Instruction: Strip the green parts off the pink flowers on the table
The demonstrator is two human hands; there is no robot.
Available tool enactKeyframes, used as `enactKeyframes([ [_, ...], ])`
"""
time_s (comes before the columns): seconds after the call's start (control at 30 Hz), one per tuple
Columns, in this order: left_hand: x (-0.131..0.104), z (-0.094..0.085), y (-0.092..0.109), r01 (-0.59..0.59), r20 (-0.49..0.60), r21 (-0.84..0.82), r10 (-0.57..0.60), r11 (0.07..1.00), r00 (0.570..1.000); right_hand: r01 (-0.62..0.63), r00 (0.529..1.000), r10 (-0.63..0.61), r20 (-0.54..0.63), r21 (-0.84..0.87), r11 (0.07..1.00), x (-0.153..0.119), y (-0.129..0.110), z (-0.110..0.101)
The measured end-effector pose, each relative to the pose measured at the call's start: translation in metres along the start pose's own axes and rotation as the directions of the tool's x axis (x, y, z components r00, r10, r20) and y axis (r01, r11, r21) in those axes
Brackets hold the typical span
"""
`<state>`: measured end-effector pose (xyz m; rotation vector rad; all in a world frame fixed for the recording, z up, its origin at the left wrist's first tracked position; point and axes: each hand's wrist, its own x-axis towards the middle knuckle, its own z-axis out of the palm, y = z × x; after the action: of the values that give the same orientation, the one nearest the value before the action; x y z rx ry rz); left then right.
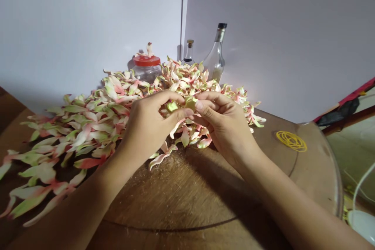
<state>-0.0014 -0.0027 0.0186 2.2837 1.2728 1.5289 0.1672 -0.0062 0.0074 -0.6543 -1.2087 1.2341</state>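
Pale walls (pixel 88 15) meet in a corner behind a brown wooden surface (pixel 175 191) with a rounded right edge. Across its back and left lies a loose heap of flowers (pixel 90 125), white and pink with greenish tips, a few straggling toward the near left. From where I stand, both hands are at work over the heap's front edge. The left hand (pixel 158 119) and the right hand (pixel 227 123) meet there, thumbs and forefingers pinching a small green piece (pixel 191 102) between them — whether the other bit of green inside the left hand's curl belongs to it, I cannot tell.

Behind the heap stands a clear jar (pixel 146 73) with a red lid (pixel 146 61), one flower (pixel 149 49) perched on top. Right of it are a small corked bottle (pixel 189 52) and a taller one, the black-capped bottle (pixel 216 60), their bases hidden by flowers. Off to the right, apart from the heap, lies a tangle of yellow loops (pixel 291 141) — flat on the bare wood.
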Motion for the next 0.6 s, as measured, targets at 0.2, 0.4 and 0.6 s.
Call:
enactKeyframes([
  [0.2, -0.001, 0.0009, -0.0014, -0.02, 0.013, -0.034, 0.02, 0.999, 1.0, -0.009, 1.0, 0.009, -0.015, -0.015, 1.0, 0.0017, -0.0008, -0.0003],
  [0.4, -0.0033, 0.0029, 0.0006, -0.118, -0.033, 0.01, 0.118, 0.993, 0.992, -0.006, 0.999, 0.006, -0.046, -0.006, 1.0, 0.0025, -0.0001, -0.0003],
  [0.6, -0.0044, 0.0007, 0.004, -0.087, 0.041, 0.029, 0.085, 0.996, 0.996, 0.037, 0.999, -0.037, -0.011, -0.029, 0.999, 0.0028, 0.0021, -0.0045],
])
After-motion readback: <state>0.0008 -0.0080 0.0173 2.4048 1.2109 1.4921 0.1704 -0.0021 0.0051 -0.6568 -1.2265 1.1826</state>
